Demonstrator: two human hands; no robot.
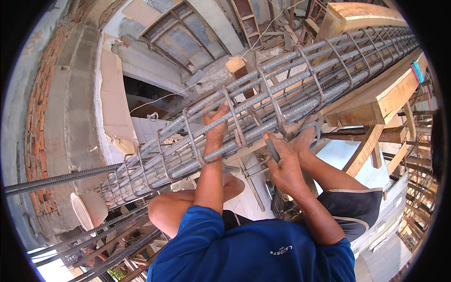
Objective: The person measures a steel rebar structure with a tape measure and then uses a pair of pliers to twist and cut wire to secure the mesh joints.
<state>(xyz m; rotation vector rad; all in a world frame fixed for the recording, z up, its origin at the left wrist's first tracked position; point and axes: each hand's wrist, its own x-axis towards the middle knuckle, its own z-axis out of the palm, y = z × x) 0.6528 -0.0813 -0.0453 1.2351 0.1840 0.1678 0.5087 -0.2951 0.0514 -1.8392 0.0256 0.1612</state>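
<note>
A long cage of ribbed steel rebar point(293, 113), bound with square stirrups point(271, 95), runs slantwise from lower left to upper right. My left hand point(217, 123) reaches up in among its bars, fingers closed close to a stirrup; a bar crosses in front of it and hides what the fingers grip, if anything. Below the cage's near edge, my right hand point(284, 169) is wrapped around a dark hand tool point(272, 149) with an orange end, pointing up toward the bars. The tool's exact kind does not show. My bent legs are beneath the cage, a strapped sandal on one foot.
Thick timber beams point(371, 105) stand at the right, with wooden scaffolding beyond. Loose rebar point(61, 181) juts out at the left beside a pale round container point(87, 211). Brick and plaster wall point(70, 108) rises at the left; rubble and planks lie far below.
</note>
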